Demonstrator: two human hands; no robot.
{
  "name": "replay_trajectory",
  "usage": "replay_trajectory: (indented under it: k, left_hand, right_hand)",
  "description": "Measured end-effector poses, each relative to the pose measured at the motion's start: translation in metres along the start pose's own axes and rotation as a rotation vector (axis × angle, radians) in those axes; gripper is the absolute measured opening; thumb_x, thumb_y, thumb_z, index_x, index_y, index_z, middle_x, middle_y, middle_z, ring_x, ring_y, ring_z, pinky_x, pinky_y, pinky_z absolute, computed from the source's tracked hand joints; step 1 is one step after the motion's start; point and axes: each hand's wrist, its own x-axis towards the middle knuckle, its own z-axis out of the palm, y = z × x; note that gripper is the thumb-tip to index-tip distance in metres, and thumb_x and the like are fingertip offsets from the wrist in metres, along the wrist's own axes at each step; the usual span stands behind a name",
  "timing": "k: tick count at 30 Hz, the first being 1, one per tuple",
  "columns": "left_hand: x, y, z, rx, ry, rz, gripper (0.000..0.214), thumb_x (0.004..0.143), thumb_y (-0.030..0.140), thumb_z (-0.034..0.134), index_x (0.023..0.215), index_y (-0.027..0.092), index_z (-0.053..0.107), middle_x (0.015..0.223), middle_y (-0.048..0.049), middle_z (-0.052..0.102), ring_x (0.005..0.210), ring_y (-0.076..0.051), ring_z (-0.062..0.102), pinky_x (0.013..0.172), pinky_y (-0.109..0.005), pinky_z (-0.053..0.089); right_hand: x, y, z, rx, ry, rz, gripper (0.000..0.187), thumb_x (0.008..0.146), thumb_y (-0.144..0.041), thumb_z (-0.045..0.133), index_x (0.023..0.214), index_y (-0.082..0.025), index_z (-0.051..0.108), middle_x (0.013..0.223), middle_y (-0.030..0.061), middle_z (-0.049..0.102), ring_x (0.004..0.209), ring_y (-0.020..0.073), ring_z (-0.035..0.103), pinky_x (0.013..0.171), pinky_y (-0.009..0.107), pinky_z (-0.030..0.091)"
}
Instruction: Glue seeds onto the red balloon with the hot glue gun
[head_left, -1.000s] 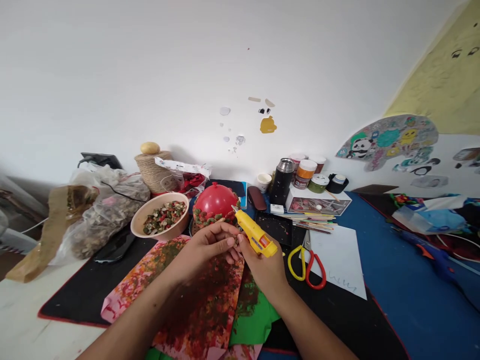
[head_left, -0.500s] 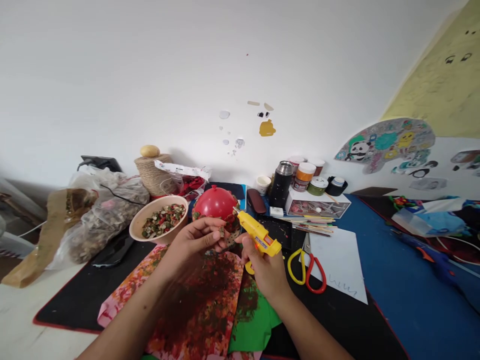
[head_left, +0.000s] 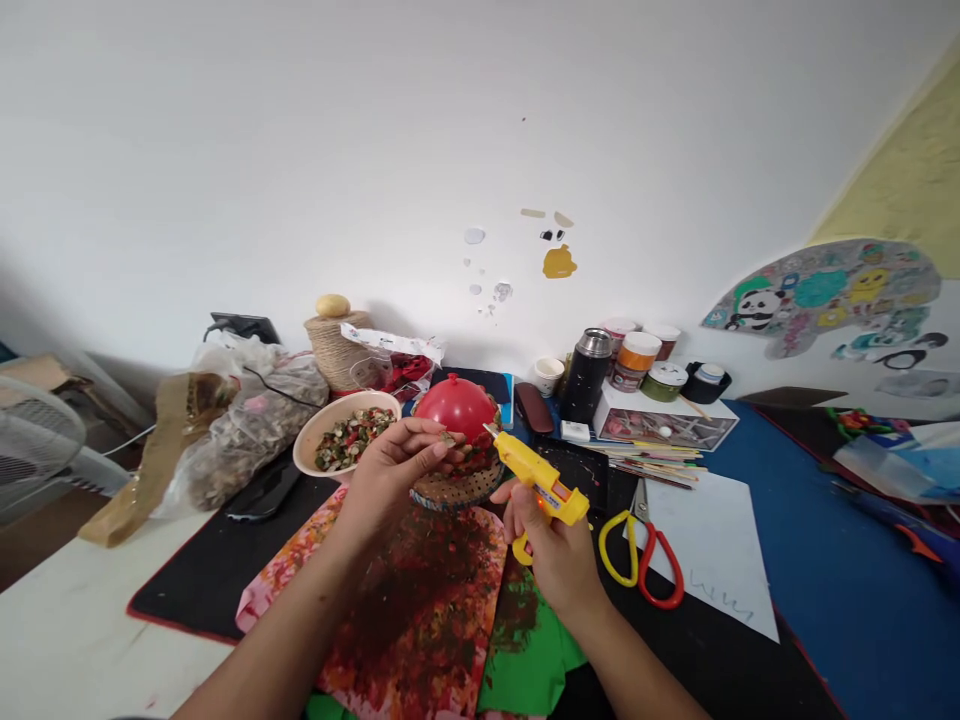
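My left hand [head_left: 409, 455] pinches a small greenish-brown painted piece [head_left: 448, 439] between thumb and fingertips; its exact kind is hard to make out. Wrapped round the handle of a yellow hot glue gun [head_left: 536, 475] is my right hand [head_left: 547, 525], and the nozzle points up and left. Just behind both hands a red balloon [head_left: 456, 402] rests in a woven basket [head_left: 450, 490], with painted pieces stuck around its lower part. Left of my left hand stands a beige bowl [head_left: 306, 450] of similar red, green and white pieces [head_left: 349, 440].
Paint-smeared paper [head_left: 412, 610] and green paper [head_left: 529, 650] lie below my hands. Scissors [head_left: 660, 570] rest on white paper [head_left: 712, 540] at right. Behind are a black thermos [head_left: 587, 380], paint jars [head_left: 636, 360], and a twine spool [head_left: 337, 350]. A plastic bag [head_left: 247, 440] sits left.
The view has shifted a little left, so everything appears further right. The glue gun's nozzle has moved slightly away from the balloon, and more of the basket shows between my hands.
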Motion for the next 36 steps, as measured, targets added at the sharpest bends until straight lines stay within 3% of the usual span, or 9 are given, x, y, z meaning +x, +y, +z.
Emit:
replay_trajectory:
  k: [4, 10, 24, 36]
  left_hand:
    - [0.0002, -0.0042, -0.0030, 0.077, -0.004, 0.035, 0.039, 0.071, 0.040, 0.103, 0.094, 0.019, 0.079, 0.101, -0.0077, 0.086, 0.090, -0.022, 0.081, 0.076, -0.027, 0.061]
    - [0.0008, -0.0073, -0.0063, 0.157, 0.077, 0.108, 0.035, 0.072, 0.040, 0.101, 0.094, 0.020, 0.081, 0.088, -0.0015, 0.078, 0.079, -0.015, 0.070, 0.072, -0.023, 0.054]
    - [-0.0033, -0.0068, -0.0018, 0.175, -0.017, 0.047, 0.034, 0.074, 0.038, 0.101, 0.094, 0.019, 0.080, 0.085, -0.0021, 0.078, 0.078, -0.016, 0.071, 0.073, -0.024, 0.058]
    - [-0.0029, -0.0092, -0.0031, 0.182, -0.037, 0.035, 0.033, 0.076, 0.038, 0.100, 0.095, 0.019, 0.081, 0.088, -0.0034, 0.079, 0.080, -0.017, 0.072, 0.074, -0.024, 0.059]
  right_hand:
    - [-0.0020, 0.0029, 0.0016, -0.030, -0.032, 0.000, 0.071, 0.093, -0.084, 0.067, 0.083, -0.016, 0.082, 0.056, 0.0003, 0.059, 0.049, 0.0143, 0.057, 0.048, 0.025, 0.045]
    - [-0.0041, 0.0024, 0.0036, -0.092, -0.053, -0.038, 0.071, 0.096, -0.083, 0.064, 0.078, -0.016, 0.081, 0.055, -0.0001, 0.058, 0.050, 0.0147, 0.056, 0.051, 0.026, 0.045]
    - [-0.0087, 0.0019, 0.0052, -0.157, -0.086, -0.098, 0.052, 0.103, -0.064, 0.067, 0.076, -0.020, 0.074, 0.062, 0.0016, 0.066, 0.052, 0.0160, 0.059, 0.052, 0.027, 0.047]
    - [-0.0089, 0.0006, 0.0050, -0.197, -0.078, -0.114, 0.051, 0.104, -0.062, 0.065, 0.073, -0.021, 0.072, 0.059, 0.0007, 0.063, 0.051, 0.0166, 0.059, 0.052, 0.027, 0.046]
